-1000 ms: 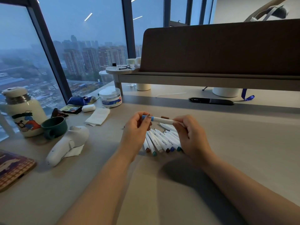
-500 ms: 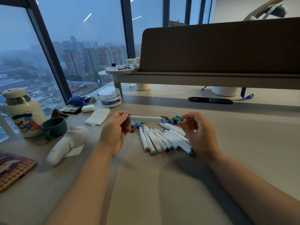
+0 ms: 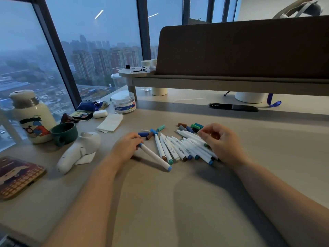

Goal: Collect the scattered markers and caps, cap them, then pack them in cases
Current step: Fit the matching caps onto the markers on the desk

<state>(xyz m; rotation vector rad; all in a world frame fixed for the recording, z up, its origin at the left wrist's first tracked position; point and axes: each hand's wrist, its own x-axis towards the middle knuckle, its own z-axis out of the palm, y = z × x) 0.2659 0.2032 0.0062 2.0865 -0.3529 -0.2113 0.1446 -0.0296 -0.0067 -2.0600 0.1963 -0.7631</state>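
Lowering capped blue marker (image 3: pixel 154 154) onto desk (image 3: pixel 178 202), no longer lifted between both hands | left hand (image 3: pixel 126 147) pinching its far end | right hand (image 3: pixel 220 143) empty, curled over marker row (image 3: pixel 185 148) | loose caps (image 3: pixel 190 127) remain; no case visible.

We count roughly ten white markers (image 3: pixel 179 148), maybe ten loose caps (image 3: pixel 189 128), one bottle (image 3: pixel 32 116), one mug (image 3: pixel 64 132).

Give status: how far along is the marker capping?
Done: one blue-capped marker, lying apart on the desk under the left hand. In hand: right hand reaching into the uncapped marker pile. Left: loose caps unused, pile uncapped, no case visible.
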